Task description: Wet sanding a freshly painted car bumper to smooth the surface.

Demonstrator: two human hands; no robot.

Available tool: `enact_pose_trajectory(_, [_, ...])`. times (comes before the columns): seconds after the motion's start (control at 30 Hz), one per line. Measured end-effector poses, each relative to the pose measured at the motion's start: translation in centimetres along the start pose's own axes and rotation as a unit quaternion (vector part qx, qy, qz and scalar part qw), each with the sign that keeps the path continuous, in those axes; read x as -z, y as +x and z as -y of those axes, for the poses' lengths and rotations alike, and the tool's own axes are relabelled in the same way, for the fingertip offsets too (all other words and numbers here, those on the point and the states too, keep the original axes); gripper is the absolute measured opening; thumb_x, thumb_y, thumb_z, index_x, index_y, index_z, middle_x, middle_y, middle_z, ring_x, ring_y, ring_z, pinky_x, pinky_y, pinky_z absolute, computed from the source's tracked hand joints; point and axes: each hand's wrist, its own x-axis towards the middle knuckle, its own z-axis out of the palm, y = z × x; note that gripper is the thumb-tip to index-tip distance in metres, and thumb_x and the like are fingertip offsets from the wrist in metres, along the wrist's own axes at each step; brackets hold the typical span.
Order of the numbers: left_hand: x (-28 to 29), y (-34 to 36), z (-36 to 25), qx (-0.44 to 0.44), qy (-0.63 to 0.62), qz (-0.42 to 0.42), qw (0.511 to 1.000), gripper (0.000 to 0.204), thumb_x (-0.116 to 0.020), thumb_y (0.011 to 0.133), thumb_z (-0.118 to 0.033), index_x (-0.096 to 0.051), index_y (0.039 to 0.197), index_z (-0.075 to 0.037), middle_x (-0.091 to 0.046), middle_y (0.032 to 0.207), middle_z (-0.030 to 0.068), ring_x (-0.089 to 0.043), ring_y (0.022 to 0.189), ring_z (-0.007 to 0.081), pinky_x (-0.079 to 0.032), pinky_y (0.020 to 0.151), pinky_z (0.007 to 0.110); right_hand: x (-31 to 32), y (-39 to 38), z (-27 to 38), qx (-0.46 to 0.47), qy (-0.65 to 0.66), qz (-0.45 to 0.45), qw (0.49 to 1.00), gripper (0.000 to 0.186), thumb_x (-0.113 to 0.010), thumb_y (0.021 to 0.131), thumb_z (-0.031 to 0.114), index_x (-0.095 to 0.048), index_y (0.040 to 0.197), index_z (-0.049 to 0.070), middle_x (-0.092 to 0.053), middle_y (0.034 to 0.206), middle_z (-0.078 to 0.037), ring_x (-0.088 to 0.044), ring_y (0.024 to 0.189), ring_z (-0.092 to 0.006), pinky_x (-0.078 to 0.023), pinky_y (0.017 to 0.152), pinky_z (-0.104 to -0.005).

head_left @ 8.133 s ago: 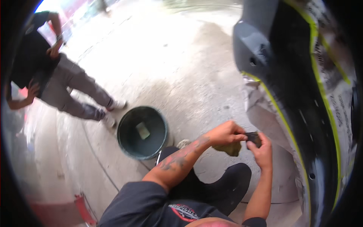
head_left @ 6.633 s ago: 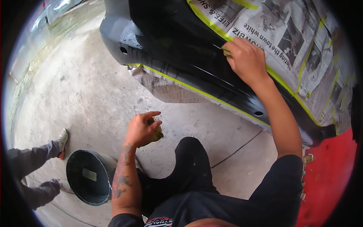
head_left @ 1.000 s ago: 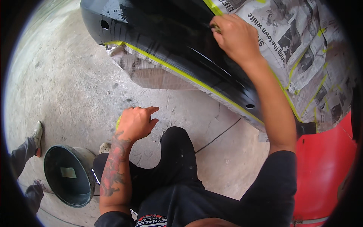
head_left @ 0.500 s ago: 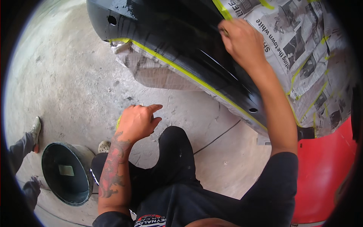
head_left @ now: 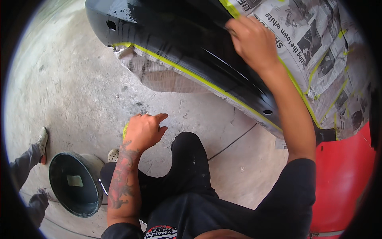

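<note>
A glossy black, wet-looking car body panel point(head_left: 181, 47), seemingly a bumper, slants across the upper middle. My right hand point(head_left: 254, 44) is closed against its upper edge, beside the newspaper. Whatever its fingers pinch is mostly hidden and blurred. Over the concrete floor, away from the panel, hovers my left hand point(head_left: 144, 129). Its forefinger points outward while the other fingers curl. A yellow-green thing point(head_left: 125, 130) peeks out at that hand's outer side, its kind hidden.
Newspaper point(head_left: 296, 30) and yellow-green tape point(head_left: 199, 79) mask the panel's borders. A dark bucket point(head_left: 75, 203) at lower left holds water and a pale flat pad point(head_left: 75, 181). Another person's legs point(head_left: 28, 163) stand beyond it. A red car panel point(head_left: 342, 183) lies at right.
My right hand has shifted slightly left along the panel's edge, its fingers still closed. My left hand keeps nearly the same pose. The whole view has shifted slightly.
</note>
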Motion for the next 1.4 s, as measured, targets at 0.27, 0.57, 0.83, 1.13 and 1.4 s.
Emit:
enact_pose_trajectory(0.27, [0.6,0.1,-0.9,0.012,-0.029,0.003,1.0,0.035,-0.077,0.082,-0.022,-0.073,0.116,-0.012,-0.074,0.076,0.0083,-0.072,0.074,0.0293,-0.056,0.074,0.04,-0.7,0.9,0.2,-0.01,-0.022,0.008,1.0,0.01,-0.071,0.082,0.009,-0.068,0.092,0.012,-0.063,0.082,-0.005,-0.067,0.085,-0.0269,-0.055,0.067,-0.0414])
enact_pose_trajectory(0.57, [1.5,-0.9,-0.1,0.029,-0.034,-0.016,0.999,0.037,-0.077,0.082,-0.022,-0.073,0.117,-0.012,-0.073,0.075,0.0091,-0.071,0.073,0.0296,-0.055,0.075,0.04,3.4,-3.4,-0.8,-0.058,0.009,0.05,0.997,0.008,-0.072,0.082,0.01,-0.072,0.091,0.011,-0.065,0.079,-0.004,-0.066,0.078,-0.0251,-0.055,0.068,-0.0395])
enact_pose_trajectory(0.83, [1.2,-0.6,-0.4,0.025,-0.032,-0.009,0.999,0.037,-0.077,0.082,-0.024,-0.073,0.117,-0.012,-0.073,0.074,0.0087,-0.07,0.072,0.03,-0.055,0.075,0.04,-0.1,0.2,-0.7,0.022,-0.03,-0.018,0.999,0.007,-0.069,0.082,0.009,-0.07,0.087,0.013,-0.065,0.077,-0.003,-0.067,0.079,-0.0225,-0.056,0.063,-0.0376])
enact_pose_trajectory(1.13, [1.1,-0.3,-0.7,0.02,-0.027,-0.006,0.999,0.036,-0.077,0.083,-0.024,-0.073,0.117,-0.013,-0.073,0.074,0.0075,-0.071,0.072,0.0297,-0.055,0.074,0.04,-0.3,0.5,-0.2,0.0,-0.039,0.01,0.999,0.012,-0.073,0.08,0.008,-0.072,0.09,0.013,-0.066,0.081,-0.002,-0.067,0.083,-0.0225,-0.057,0.064,-0.0375])
enact_pose_trajectory(1.4, [1.2,0.0,-1.5,0.017,-0.04,-0.006,0.999,0.035,-0.077,0.083,-0.023,-0.073,0.116,-0.013,-0.073,0.074,0.0071,-0.071,0.072,0.0297,-0.055,0.075,0.04,-0.7,0.7,-0.2,-0.01,-0.017,-0.03,0.999,0.004,-0.068,0.083,0.01,-0.07,0.086,0.011,-0.069,0.082,-0.006,-0.07,0.081,-0.025,-0.057,0.061,-0.0397])
